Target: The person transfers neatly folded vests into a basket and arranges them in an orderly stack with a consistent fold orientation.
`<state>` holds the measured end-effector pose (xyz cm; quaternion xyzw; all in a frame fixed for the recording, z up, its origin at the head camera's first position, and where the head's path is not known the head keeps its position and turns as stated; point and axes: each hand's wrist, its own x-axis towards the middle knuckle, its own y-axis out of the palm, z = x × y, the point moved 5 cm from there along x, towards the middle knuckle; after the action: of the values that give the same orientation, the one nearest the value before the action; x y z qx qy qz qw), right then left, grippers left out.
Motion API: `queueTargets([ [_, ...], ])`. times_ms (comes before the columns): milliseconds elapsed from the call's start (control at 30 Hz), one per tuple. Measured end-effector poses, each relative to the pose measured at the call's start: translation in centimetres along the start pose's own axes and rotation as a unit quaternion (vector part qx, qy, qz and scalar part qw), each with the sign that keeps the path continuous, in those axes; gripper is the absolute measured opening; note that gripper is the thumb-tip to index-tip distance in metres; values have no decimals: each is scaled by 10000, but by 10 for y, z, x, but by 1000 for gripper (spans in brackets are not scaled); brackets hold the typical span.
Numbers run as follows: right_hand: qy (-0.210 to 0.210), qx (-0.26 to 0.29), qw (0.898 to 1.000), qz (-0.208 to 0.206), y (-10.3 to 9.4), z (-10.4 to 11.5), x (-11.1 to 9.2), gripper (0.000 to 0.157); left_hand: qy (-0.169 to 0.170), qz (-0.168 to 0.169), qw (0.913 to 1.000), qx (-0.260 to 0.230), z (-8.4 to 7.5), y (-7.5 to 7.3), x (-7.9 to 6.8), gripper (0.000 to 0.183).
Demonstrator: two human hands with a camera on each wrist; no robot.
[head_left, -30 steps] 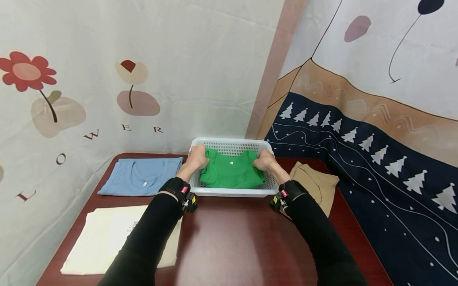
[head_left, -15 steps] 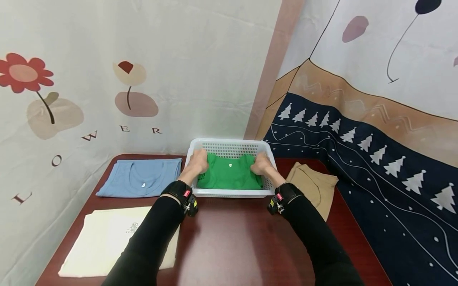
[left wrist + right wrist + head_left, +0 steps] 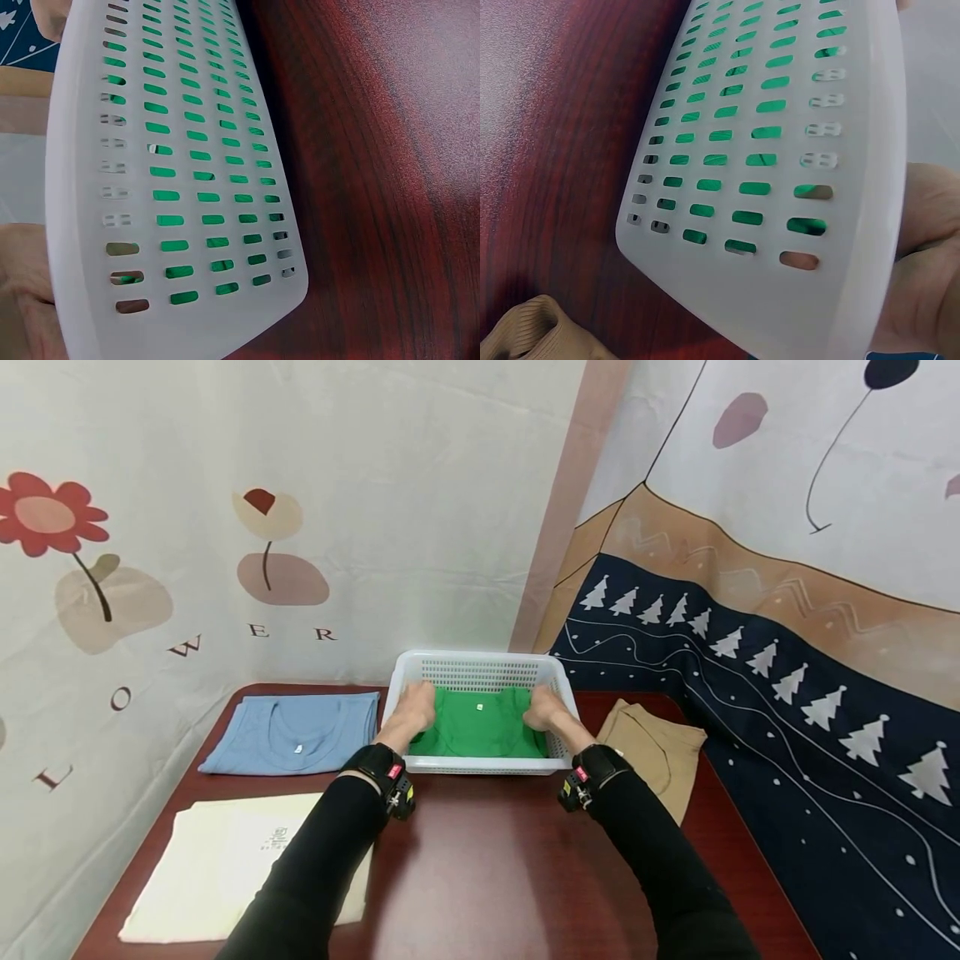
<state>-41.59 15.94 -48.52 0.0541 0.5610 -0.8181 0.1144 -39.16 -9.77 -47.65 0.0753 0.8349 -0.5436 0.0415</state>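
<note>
Green shirt [image 3: 480,732], mid-frame, is gripped at sides by left hand [image 3: 413,707] and right hand [image 3: 547,708] — likely limp, best held there.

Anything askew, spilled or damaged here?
Mildly: the tan garment right of the white basket has a corner at the right edge of the table, possibly overhanging, while the blue shirt and cream cloth lie inside the edges. What shows of the green shirt looks tidy. No spill or damage visible.
</note>
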Motion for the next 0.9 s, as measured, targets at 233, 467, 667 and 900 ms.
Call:
queueTargets([
  [233, 117, -177, 9993, 304, 1, 3, -3, 21, -285, 324, 9991, -44, 2, 8, 1, 17],
  [467, 228, 8, 9981, 571, 9, -4, 5, 25, -378, 501, 9978, -233, 2, 9, -4, 30],
  [667, 346, 466, 9960, 683, 11, -9, 6, 14, -304, 542, 9978, -232, 1, 5, -15, 48],
  [900, 369, 708, 9945, 672, 11, -8, -1, 32, -266, 621, 9958, -622, 0, 0, -27, 62],
])
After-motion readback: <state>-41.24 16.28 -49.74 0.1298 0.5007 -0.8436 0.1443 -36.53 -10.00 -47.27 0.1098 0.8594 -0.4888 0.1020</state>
